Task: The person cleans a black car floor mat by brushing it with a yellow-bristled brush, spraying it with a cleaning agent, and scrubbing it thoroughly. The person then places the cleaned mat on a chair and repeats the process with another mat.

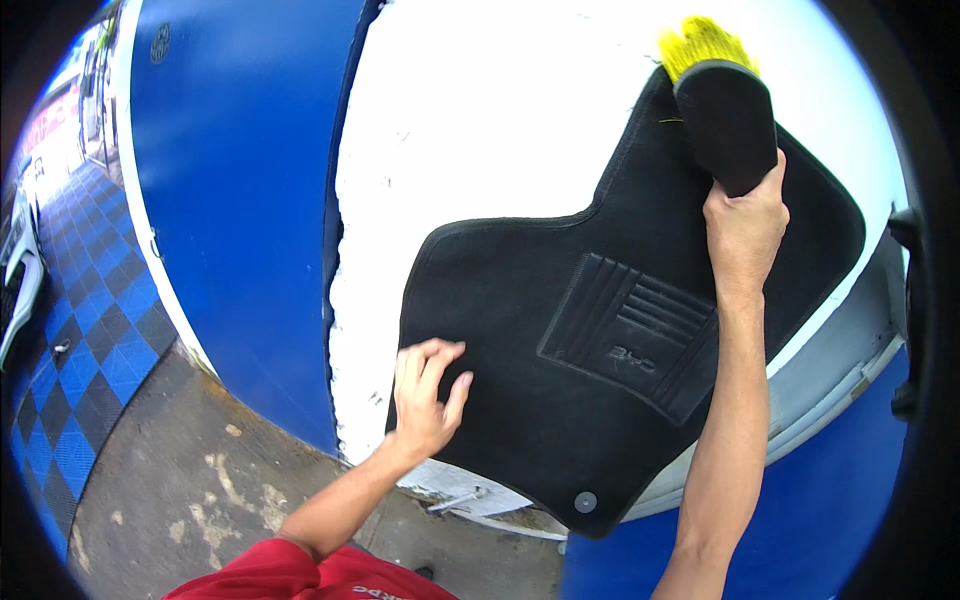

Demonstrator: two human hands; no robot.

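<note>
A black car floor mat [517, 315] is spread flat against the white wall surface [465, 112]. Its ribbed heel pad [592, 322] carries an embossed BYD mark, and a round grey fastener [586, 502] sits near the lower corner. My right hand [750, 225] grips a brush with a black body [724, 120] and yellow bristles [705, 41]. The bristles are at the mat's upper edge, partly beyond it over the white. At the mat's left edge is my left hand [431, 394], fingers apart and holding nothing; whether it touches the mat is unclear.
A blue panel [240, 187] stands left of the white wall. Below is stained concrete floor [187, 465], with blue and black floor tiles [97, 300] farther left. Part of a vehicle [22, 262] shows at the left rim. A pipe [825, 412] runs along the lower right.
</note>
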